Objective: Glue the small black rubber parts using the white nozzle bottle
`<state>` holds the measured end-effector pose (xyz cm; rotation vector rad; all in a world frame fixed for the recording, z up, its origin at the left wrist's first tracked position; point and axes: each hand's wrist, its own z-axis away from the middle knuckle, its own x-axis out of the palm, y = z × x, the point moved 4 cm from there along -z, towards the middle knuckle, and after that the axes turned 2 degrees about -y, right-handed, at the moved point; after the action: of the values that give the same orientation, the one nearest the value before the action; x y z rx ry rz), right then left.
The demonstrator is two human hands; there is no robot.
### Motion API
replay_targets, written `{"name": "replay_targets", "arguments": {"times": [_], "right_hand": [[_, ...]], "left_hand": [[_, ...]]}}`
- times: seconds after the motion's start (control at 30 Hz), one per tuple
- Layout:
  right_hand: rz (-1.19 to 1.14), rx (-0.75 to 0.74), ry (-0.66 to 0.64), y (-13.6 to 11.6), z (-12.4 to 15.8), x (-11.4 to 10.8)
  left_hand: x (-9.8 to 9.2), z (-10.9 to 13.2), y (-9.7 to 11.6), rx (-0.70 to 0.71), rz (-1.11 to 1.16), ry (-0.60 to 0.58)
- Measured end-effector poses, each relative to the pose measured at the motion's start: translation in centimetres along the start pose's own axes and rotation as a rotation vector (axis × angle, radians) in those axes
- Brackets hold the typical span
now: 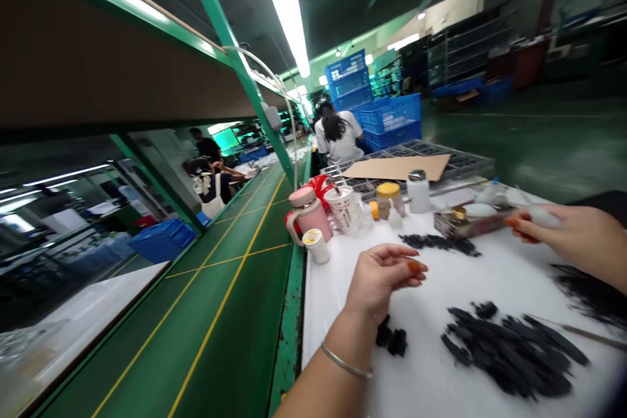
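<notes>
- Head view: the left hand (385, 274), bearing a silver metal bangle (347, 362), is hovering at 5 o'clock from picture centre, above a white flat tabletop (337, 297). Its fingers are curling and the thumb and fingertips are nearly meeting, as if for fine work; I cannot tell whether they are pinching anything.
- At 3 o'clock, the right hand (571, 232) is gripping a small white plastic squeeze bottle (546, 217) between thumb and fingers, probably so that it can be squeezed and aimed with 1 hand.
- At 4 o'clock from the left hand, a loose pile of matte black elongated pieces (509, 353) is lying on the tabletop, seemingly spread for easy picking.
- At 6 o'clock, a few small black pieces (396, 341) are lying just beside the wrist; at 2 o'clock, a row of black pieces (441, 243) is lying apart from the pile, perhaps to stay sorted.
- Also toward 2 o'clock, a dark reddish rectangular box (473, 227) is standing near the right hand, likely for quick reach.
- Between 10 and 12 o'clock, a pink lidded mug (313, 214) and a clear yellow-lidded jar (385, 209) are standing along the far side, presumably leaving working room.
</notes>
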<state>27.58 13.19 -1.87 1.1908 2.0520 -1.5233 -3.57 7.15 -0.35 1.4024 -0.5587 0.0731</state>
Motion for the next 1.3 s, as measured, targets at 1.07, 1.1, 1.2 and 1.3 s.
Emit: {"name": "replay_targets", "arguments": {"times": [1.07, 1.1, 1.2, 1.3], "right_hand": [[-0.472, -0.287, -0.343, -10.8, 5.5, 2.7], [-0.468, -0.281, -0.345, -10.8, 5.5, 2.7], [-0.429, -0.274, -0.347, -10.5, 5.4, 2.8], [-0.393, -0.280, -0.358, -10.6, 5.4, 2.8]], "left_hand": [[-1.1, 0.1, 1.6, 0.226, -1.471, -0.081], [-1.4, 0.5, 2.5, 0.212, -1.486, -0.052], [-2.7, 1.8, 3.9, 0.040, -1.587, -0.020], [-3.8, 3.3, 3.5, -0.153, -1.681, -0.087]]}}
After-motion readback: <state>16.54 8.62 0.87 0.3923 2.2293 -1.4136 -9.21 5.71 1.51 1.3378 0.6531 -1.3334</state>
